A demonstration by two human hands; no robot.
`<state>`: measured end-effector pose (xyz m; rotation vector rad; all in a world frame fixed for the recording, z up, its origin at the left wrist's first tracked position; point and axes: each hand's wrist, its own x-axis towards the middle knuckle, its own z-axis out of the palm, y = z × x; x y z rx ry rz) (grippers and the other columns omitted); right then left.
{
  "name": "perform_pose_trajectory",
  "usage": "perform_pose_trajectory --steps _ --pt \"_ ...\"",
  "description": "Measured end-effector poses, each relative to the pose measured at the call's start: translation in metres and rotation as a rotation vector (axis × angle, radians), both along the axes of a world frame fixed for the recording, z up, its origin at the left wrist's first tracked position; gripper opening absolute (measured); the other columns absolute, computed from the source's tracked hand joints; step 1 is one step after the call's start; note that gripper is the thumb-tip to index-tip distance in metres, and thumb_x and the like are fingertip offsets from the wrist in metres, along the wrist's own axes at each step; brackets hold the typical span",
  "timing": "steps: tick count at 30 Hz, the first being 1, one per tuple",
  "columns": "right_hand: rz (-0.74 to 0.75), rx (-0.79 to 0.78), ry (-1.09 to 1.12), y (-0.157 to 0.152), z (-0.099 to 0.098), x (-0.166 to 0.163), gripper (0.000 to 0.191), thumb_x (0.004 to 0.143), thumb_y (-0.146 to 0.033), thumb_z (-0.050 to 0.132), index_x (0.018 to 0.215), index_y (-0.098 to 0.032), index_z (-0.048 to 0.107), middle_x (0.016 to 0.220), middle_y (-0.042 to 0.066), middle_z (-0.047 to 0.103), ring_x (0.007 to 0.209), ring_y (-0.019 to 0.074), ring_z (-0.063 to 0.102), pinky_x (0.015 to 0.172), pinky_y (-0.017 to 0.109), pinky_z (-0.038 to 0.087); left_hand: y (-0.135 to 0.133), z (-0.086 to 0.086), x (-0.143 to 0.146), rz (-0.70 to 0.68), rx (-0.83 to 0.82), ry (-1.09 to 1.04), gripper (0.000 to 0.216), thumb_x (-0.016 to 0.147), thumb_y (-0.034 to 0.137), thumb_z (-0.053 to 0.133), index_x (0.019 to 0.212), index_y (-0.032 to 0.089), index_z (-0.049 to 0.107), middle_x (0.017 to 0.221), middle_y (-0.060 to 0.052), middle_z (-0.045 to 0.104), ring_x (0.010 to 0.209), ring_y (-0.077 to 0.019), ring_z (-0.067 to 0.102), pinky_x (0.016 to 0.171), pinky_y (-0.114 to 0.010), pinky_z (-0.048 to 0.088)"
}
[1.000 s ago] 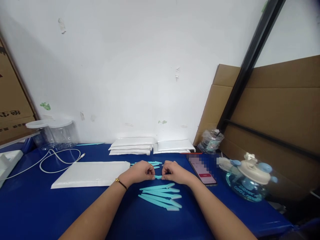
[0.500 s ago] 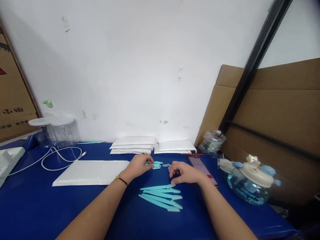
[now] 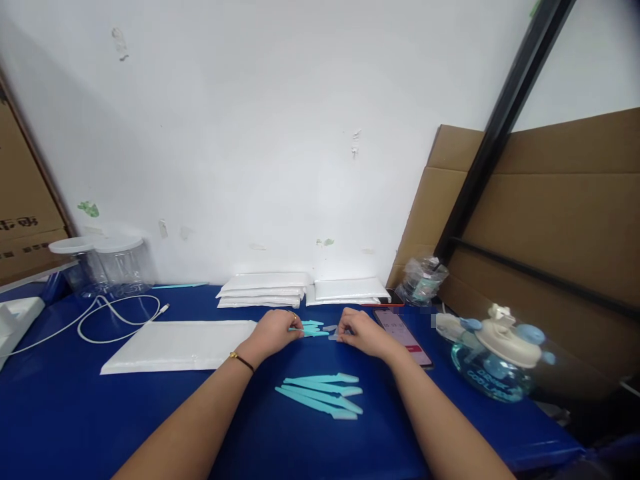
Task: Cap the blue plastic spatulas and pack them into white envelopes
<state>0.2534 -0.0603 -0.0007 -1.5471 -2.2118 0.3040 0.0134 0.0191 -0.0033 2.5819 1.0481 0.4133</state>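
Note:
My left hand [image 3: 274,332] rests on the blue table [image 3: 75,407] with its fingers pinched on a small turquoise piece [image 3: 311,328] from a little pile there. My right hand [image 3: 361,332] lies just to the right, fingers curled around a small pale cap [image 3: 331,329] beside that pile. Nearer to me, between my forearms, lies a neat group of several long turquoise blade-shaped sticks with pale tips [image 3: 320,392]. Neither hand touches those.
A flat white padded envelope [image 3: 175,345] lies to the left, with stacks of more envelopes [image 3: 265,291] at the wall. A white cable [image 3: 117,320], clear jars [image 3: 107,265], a phone [image 3: 403,335], a blue water jug [image 3: 500,360] and cardboard [image 3: 550,227] surround the area.
A second ago both hands pinched one turquoise piece together above the sticks. Since then they have separated and moved farther away to the small pile near the envelopes.

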Motion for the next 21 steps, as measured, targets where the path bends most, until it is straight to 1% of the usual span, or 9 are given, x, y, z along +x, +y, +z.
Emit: perform_pose_trajectory --steps 3,5,7,9,12,14,16,18,21 --pt "-0.110 0.004 0.015 0.000 -0.001 0.010 0.002 0.074 -0.020 0.064 0.073 -0.018 0.062 0.084 0.002 0.056 0.075 0.0143 0.053 0.070 0.026 0.038 0.009 -0.001 -0.008 0.073 0.016 0.001 0.017 0.073 0.036 0.056 0.078 0.024 0.068 0.083 0.000 0.067 0.079 -0.0171 0.058 0.067 -0.024 0.036" --pt "-0.138 0.000 0.043 -0.003 0.001 0.012 0.006 0.073 -0.024 0.065 0.076 -0.018 0.063 0.086 0.002 0.056 0.074 0.0142 0.053 0.067 0.025 0.039 0.011 -0.001 -0.010 0.082 0.043 -0.020 0.017 0.070 0.034 0.060 0.083 0.025 0.067 0.084 0.001 0.067 0.082 -0.0173 0.058 0.071 -0.024 0.036" --pt "-0.066 -0.066 0.076 -0.009 0.004 0.011 0.011 0.073 -0.029 0.066 0.076 -0.019 0.064 0.084 0.002 0.056 0.072 0.0136 0.053 0.064 0.024 0.040 0.009 0.000 -0.010 0.081 0.063 -0.059 0.022 0.067 0.033 0.064 0.088 0.025 0.066 0.085 0.001 0.066 0.083 -0.0175 0.057 0.072 -0.025 0.037" --pt "0.082 -0.188 0.077 -0.016 0.008 0.006 0.017 0.069 -0.035 0.070 0.074 -0.019 0.066 0.081 0.001 0.055 0.070 0.0130 0.052 0.060 0.022 0.039 0.004 0.003 -0.007 0.064 0.043 -0.112 0.024 0.068 0.034 0.063 0.089 0.024 0.065 0.086 0.000 0.066 0.083 -0.0171 0.057 0.071 -0.024 0.038" --pt "0.232 -0.293 0.010 -0.022 0.010 -0.004 0.017 0.062 -0.031 0.074 0.072 -0.019 0.067 0.075 -0.001 0.054 0.068 0.0120 0.051 0.056 0.020 0.038 -0.009 0.008 -0.003 -0.040 -0.060 -0.151 0.024 0.074 0.040 0.058 0.086 0.021 0.066 0.084 -0.001 0.065 0.077 -0.0147 0.057 0.065 -0.022 0.039" --pt "0.224 -0.269 -0.019 -0.022 0.009 -0.009 0.009 0.064 -0.023 0.070 0.072 -0.019 0.066 0.075 -0.001 0.055 0.067 0.0113 0.050 0.057 0.020 0.037 -0.017 0.009 0.000 -0.144 -0.130 -0.126 0.028 0.077 0.044 0.054 0.085 0.021 0.067 0.083 -0.001 0.065 0.073 -0.0133 0.057 0.062 -0.021 0.038" --pt "0.189 -0.227 -0.019 -0.020 0.007 -0.012 0.008 0.066 -0.018 0.067 0.074 -0.018 0.065 0.078 0.000 0.055 0.067 0.0108 0.050 0.059 0.020 0.037 -0.025 0.009 0.003 -0.217 -0.162 -0.082 0.030 0.075 0.047 0.056 0.089 0.023 0.067 0.083 0.000 0.066 0.072 -0.0129 0.057 0.060 -0.020 0.037" --pt "0.150 -0.198 0.006 -0.018 0.005 -0.014 0.007 0.068 -0.018 0.065 0.075 -0.017 0.063 0.080 0.000 0.056 0.065 0.0105 0.049 0.058 0.020 0.036 -0.029 0.006 0.006 -0.230 -0.148 -0.036 0.028 0.072 0.045 0.060 0.090 0.024 0.067 0.081 0.001 0.066 0.070 -0.0129 0.057 0.057 -0.020 0.036" --pt "0.097 -0.205 0.087 -0.016 0.004 -0.016 0.005 0.076 -0.021 0.059 0.077 -0.017 0.060 0.071 -0.001 0.056 0.061 0.0104 0.048 0.054 0.019 0.034 -0.029 0.003 0.010 -0.194 -0.098 0.024 0.017 0.073 0.034 0.059 0.082 0.022 0.068 0.073 0.000 0.066 0.065 -0.0128 0.056 0.055 -0.020 0.034"
